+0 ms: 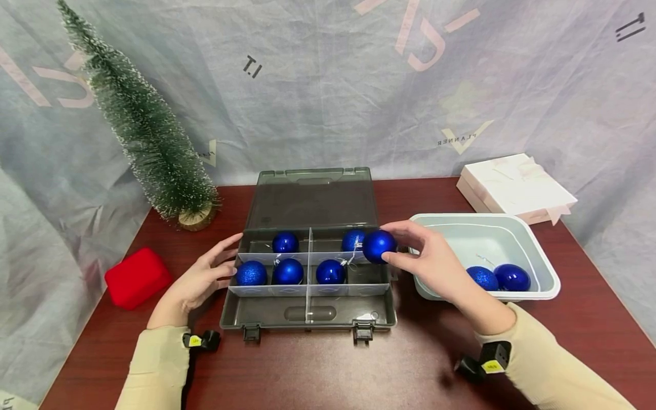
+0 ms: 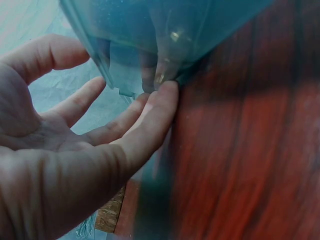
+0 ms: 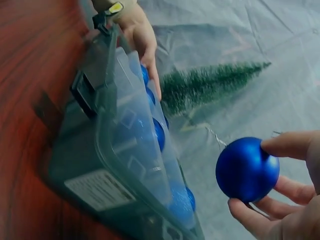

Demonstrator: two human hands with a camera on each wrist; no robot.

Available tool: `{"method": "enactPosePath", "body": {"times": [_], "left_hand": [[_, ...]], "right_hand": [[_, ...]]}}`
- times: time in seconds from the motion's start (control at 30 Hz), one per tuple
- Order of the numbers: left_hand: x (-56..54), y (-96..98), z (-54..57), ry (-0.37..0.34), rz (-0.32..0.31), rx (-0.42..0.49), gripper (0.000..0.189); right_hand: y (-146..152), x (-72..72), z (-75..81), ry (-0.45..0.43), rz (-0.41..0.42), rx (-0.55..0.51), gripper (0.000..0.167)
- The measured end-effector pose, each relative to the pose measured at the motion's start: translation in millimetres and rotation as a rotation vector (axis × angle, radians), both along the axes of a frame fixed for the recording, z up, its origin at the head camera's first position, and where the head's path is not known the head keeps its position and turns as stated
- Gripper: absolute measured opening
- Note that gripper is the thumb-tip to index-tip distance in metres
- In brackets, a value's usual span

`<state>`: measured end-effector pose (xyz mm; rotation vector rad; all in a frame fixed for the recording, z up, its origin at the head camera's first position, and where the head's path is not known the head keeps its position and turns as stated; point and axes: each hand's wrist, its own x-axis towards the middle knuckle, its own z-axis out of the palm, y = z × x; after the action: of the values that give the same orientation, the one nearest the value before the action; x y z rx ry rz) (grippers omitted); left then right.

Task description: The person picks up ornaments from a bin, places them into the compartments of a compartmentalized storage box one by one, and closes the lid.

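My right hand (image 1: 433, 259) pinches a matte blue bauble (image 1: 380, 246) between thumb and fingers, over the right side of a divided grey plastic case (image 1: 307, 327). A silver string hangs from this bauble, clearly seen in the right wrist view. The left hand (image 1: 207, 279) rests its fingertips against the case's left side; in the left wrist view its fingers (image 2: 160, 107) touch the wall. Inside the case lie a glitter bauble (image 1: 251, 273), a matte bauble (image 1: 288, 271), a shiny bauble (image 1: 330, 272) and others in the back row, all blue.
Right of the case stands a pale plastic tub (image 1: 550, 282) holding a glitter bauble (image 1: 483, 278) and a shiny bauble (image 1: 512, 277). Behind it sits a white gift box (image 1: 517, 185). A red box (image 1: 138, 278) and a small frosted tree (image 1: 148, 125) stand on the left.
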<state>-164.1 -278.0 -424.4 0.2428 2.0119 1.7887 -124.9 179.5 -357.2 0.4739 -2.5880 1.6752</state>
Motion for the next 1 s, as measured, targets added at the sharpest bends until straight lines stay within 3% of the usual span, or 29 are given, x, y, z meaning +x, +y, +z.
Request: {"method": "enactPosePath", "body": {"times": [0.27,0.47,0.8,1.0], "left_hand": [[-0.9,0.4,-0.5,-0.002,-0.002,0.01,0.072],[0.1,0.0,1.2,0.001,-0.004,0.007,0.072],[0.5,0.5,1.8,0.0,-0.001,-0.001,0.072],[0.7,0.4,2.1,0.0,-0.001,-0.006,0.072]], "right_hand": [[-18,0.9,-11.8,-0.059,-0.04,-0.028,0.042],[-26,2.8,-18.7,-0.04,-0.084,0.009,0.042],[-35,9.4,-22.8,-0.068,-0.075,0.019,0.043],[-40,13.1,-32.4,-0.02,-0.093,0.027,0.043]]}}
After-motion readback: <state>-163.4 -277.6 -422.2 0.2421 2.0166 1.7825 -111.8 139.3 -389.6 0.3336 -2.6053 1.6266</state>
